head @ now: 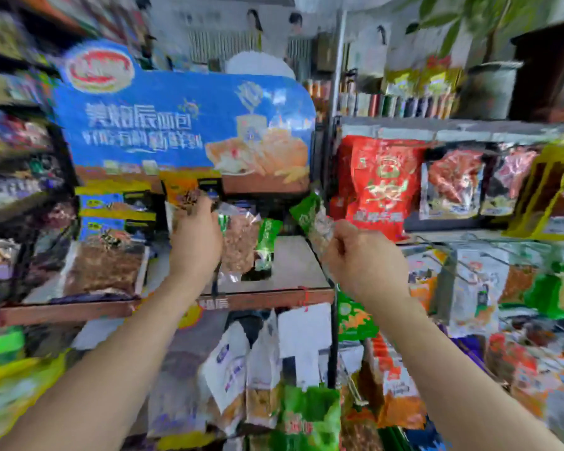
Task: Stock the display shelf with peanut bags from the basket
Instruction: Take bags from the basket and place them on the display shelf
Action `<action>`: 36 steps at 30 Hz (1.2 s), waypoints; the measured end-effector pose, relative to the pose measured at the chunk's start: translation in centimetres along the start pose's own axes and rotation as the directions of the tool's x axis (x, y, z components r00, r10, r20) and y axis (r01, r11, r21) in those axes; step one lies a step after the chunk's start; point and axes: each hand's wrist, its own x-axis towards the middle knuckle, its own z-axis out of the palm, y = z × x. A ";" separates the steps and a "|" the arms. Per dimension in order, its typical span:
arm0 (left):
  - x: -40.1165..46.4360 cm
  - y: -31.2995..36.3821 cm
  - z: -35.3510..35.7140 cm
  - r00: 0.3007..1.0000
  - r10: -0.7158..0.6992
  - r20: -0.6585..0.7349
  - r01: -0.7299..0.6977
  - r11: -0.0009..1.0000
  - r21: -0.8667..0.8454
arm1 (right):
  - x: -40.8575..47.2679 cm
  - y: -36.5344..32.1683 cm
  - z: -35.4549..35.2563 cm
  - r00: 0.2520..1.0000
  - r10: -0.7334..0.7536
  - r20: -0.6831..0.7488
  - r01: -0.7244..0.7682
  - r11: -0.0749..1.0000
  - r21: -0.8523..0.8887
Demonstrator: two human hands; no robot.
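a blue bread sign (183,125) backs the display shelf (264,296); red snack packs (376,187) hang on the rack to the right, and white packets (228,369) hang below. the left hand (194,236) reaches over the shelf, its grip around a peanut bag (240,245) standing there, though blur hides the fingers. the right hand (365,258), raised beside it, pinches a second green-topped peanut bag (313,219) above the shelf's right edge.

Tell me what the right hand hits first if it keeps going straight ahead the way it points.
Probably the big red bag on the neighbouring shelf: the right hand, gripping a green-topped peanut bag, points up and forward toward it. Depth is unclear.
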 end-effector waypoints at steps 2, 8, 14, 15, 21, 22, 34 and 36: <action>0.2 -3.5 1.2 0.993 -0.107 0.040 0.109 0.993 -0.038 | 1.1 -3.1 3.3 0.982 -0.057 0.179 0.073 0.993 -0.087; 2.3 -12.2 3.1 0.894 -0.216 0.392 0.306 0.934 -0.184 | 2.8 -10.8 13.0 0.892 -0.106 0.438 0.152 0.986 -0.072; 2.8 -15.5 3.9 0.613 -0.282 0.738 0.496 0.864 -0.082 | 4.9 -8.4 15.5 0.895 0.153 0.418 -0.218 0.969 0.112; 2.9 -15.3 3.9 0.574 -0.278 0.770 0.499 0.864 -0.060 | 5.1 -7.4 15.4 0.865 0.261 0.428 -0.278 0.960 -0.024; 4.0 -12.7 5.7 0.478 -0.211 0.853 0.447 0.894 -0.029 | 5.9 -4.4 15.0 0.612 0.506 0.607 -0.584 0.807 -0.084; 4.3 -12.7 6.5 0.442 -0.212 0.872 0.437 0.900 -0.002 | 6.1 -4.3 15.0 0.619 0.495 0.611 -0.599 0.800 -0.041; 3.1 -12.5 10.1 0.543 -0.201 0.815 0.613 0.759 -0.221 | 14.3 0.8 16.4 0.739 0.539 0.404 -0.635 0.357 0.684; 3.5 -11.9 10.4 0.613 -0.246 0.751 0.643 0.708 -0.292 | 15.7 1.0 17.5 0.738 0.532 0.415 -0.630 0.324 0.705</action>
